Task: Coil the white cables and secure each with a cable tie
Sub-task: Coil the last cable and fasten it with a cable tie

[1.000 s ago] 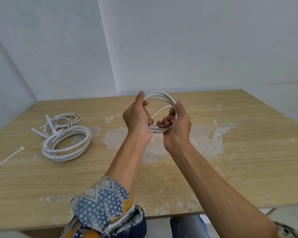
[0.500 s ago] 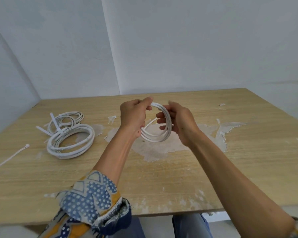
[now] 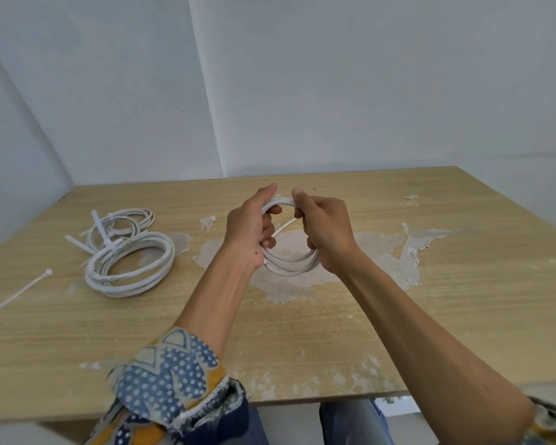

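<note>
White cable coil (image 3: pixel 291 266) at frame centre, held above tabletop (image 3: pixel 463 300); left hand (image 3: pixel 246 229) curled round its left side; right hand (image 3: pixel 328 232) gripping right side; tied coils (image 3: pixel 122 289) at left; loose cable tie (image 3: pixel 16 295) far left.

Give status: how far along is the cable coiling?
Done: the thick coil and thin coil look tied on the table. In hand: left hand and right hand grip a third coil, no tie visible on it. Left: tie it, likely with the loose cable tie at the left edge.
</note>
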